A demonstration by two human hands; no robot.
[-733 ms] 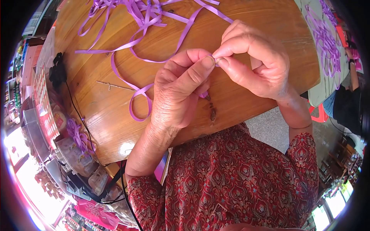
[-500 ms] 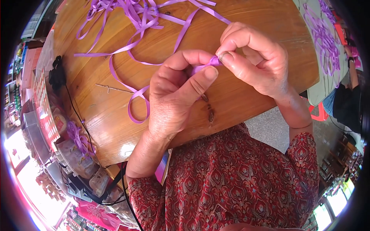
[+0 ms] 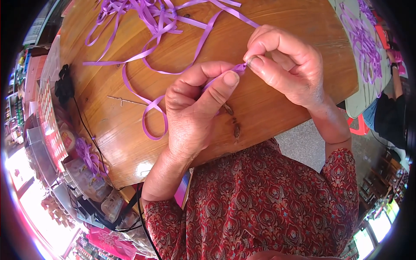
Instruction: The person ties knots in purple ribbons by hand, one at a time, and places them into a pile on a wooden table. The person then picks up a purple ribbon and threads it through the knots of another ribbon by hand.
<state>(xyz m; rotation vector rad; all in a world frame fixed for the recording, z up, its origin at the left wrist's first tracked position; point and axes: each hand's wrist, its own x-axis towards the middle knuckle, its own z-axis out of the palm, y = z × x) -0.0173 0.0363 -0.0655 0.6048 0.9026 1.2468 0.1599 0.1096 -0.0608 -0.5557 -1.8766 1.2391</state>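
Taken from the middle of the view, the ribbon [image 3: 238,68] sits at 1 o'clock, held over the table [image 3: 268,117] between 2 bare hands. Its gathered end points to 2 o'clock, and the long axis of the stretch in the fingers slants from 8 to 2. There the purple band is pinched and folded into a narrow twist; elsewhere it is flat and smooth with a slight sheen.

The left hand [image 3: 190,104] has the ribbon between thumb and forefinger, its other fingers curled. The right hand [image 3: 288,65] nips the very tip with thumb and forefinger, the pinch tight and narrow.

At 9 o'clock a strand curls into a round loop [image 3: 144,123], crossing itself at the top. Near that crossing, toward 10, lies a thin rod [image 3: 134,102] with a small side prong, its length slanting from about 10 to 4. At 11 o'clock sprawls a tangled pile [image 3: 151,17] of the same flat purple bands. The table is glossy, brown, grained wood with dark knots. A red patterned shirt [image 3: 255,203] fills 5 o'clock.
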